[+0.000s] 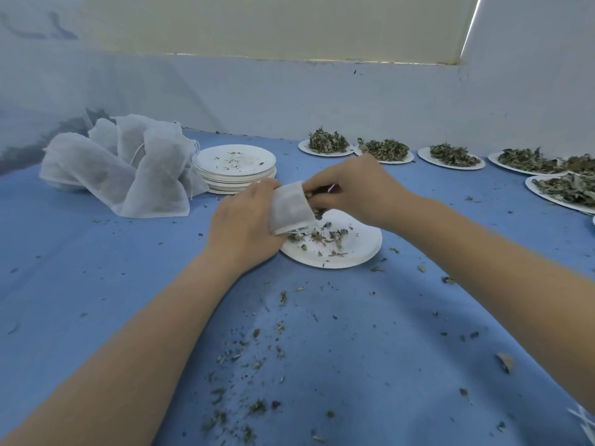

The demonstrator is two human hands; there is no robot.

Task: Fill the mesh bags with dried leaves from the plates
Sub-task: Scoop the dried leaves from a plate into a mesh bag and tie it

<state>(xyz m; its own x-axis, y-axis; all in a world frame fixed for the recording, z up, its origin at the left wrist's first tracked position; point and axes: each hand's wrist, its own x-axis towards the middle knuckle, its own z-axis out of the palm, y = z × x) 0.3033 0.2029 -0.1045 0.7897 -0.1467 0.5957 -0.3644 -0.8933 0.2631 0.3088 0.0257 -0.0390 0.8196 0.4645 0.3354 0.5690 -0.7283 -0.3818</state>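
Note:
My left hand (243, 222) grips a small white mesh bag (289, 206), its mouth turned to the right, just above a white paper plate (351, 249). My right hand (357, 188) pinches a clump of dried leaves (317, 196) at the bag's mouth. Only scattered leaf bits (325, 236) lie on that plate. Several more plates heaped with dried leaves (326, 143) stand in a row at the back right.
A pile of filled white mesh bags (128, 169) lies at the back left beside a stack of used plates (235, 167). Leaf crumbs (254, 355) litter the blue cloth in front. A white wall closes off the back.

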